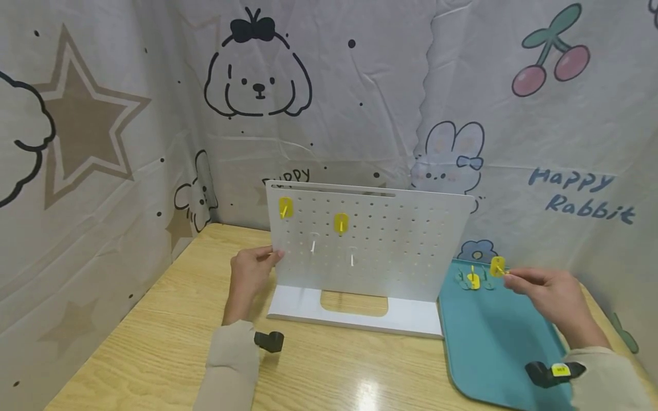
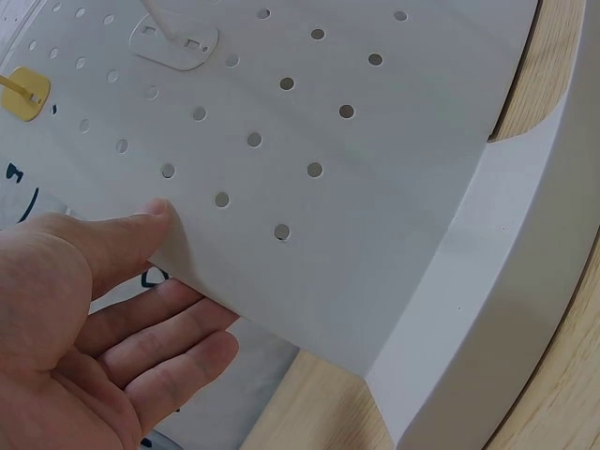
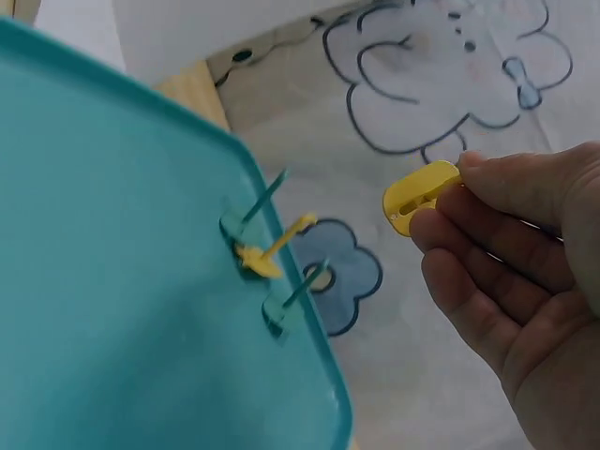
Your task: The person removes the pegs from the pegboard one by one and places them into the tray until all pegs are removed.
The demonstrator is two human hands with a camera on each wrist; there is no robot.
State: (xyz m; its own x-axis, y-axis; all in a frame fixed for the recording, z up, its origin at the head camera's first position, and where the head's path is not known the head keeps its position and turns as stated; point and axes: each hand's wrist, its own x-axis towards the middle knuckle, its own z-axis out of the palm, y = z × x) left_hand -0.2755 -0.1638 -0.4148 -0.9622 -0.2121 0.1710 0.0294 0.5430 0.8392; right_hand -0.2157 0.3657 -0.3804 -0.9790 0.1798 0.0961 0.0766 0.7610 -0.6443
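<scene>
A white pegboard stands upright on its base. My left hand grips its left edge, thumb on the front face and fingers behind, as the left wrist view shows. Above the tray, my right hand pinches a yellow pegboard hook between thumb and fingers; its plate sticks out past the fingertips. Two yellow hooks sit on the board, one at the upper left and one nearer the middle. Lower down are two white hooks, a left one and a right one.
Right of the board lies a teal tray. Near its far edge are another yellow hook and two green hooks, one on each side of it. A patterned cloth hangs behind the wooden table.
</scene>
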